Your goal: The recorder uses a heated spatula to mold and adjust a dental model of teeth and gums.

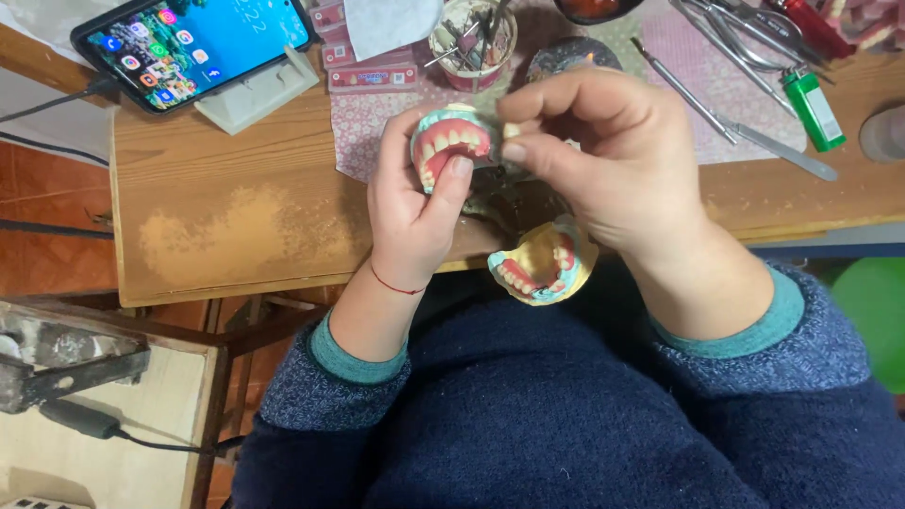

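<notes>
A smartphone (193, 42) leans lit on a pale stand (259, 90) at the far left of the wooden table (236, 226). A cup of small tools (473, 42) stands far centre, while a green lighter (814, 108) and metal instruments (735, 123) lie far right on a patterned cloth (698, 57).

— What's the person wearing?
— Dark blue knit sweater w/ teal cuffs showing at both wrists. Left hand (410, 212): thin red string bracelet. Right hand (603, 160): bare, no rings.
</notes>
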